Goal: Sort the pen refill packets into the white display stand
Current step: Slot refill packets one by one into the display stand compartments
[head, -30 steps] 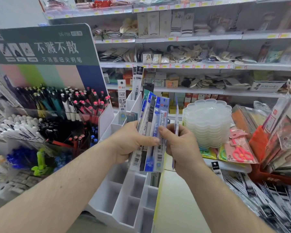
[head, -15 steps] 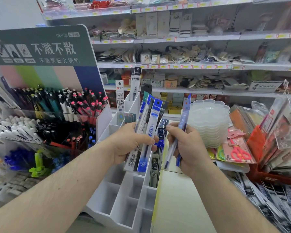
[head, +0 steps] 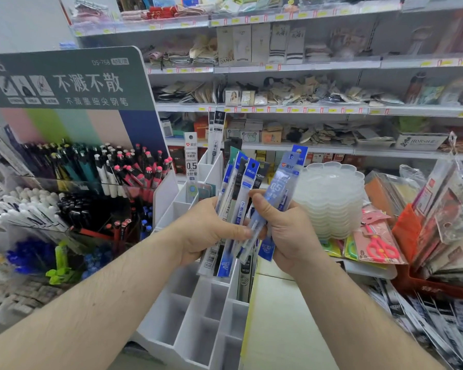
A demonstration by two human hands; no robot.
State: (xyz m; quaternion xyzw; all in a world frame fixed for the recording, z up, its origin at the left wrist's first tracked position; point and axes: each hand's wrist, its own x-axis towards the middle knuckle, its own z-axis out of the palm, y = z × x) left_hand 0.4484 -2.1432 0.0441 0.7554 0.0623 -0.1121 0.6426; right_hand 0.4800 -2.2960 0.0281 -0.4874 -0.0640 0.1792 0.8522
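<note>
Two bare forearms are seen, entering from 7 and 5 o'clock. No sleeves, watch or rings are worn. Fine hair is visible on both. Left hand (head: 203, 233), right hand (head: 289, 231): ungloved.

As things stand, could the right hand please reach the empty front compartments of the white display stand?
Probably yes: the right hand, gripping a blue packet, is just above the white display stand, with nothing between them.

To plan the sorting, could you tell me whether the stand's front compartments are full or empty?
Empty: the near compartments of the white display stand show bare white walls and floors; packets stand only farther back.
</note>
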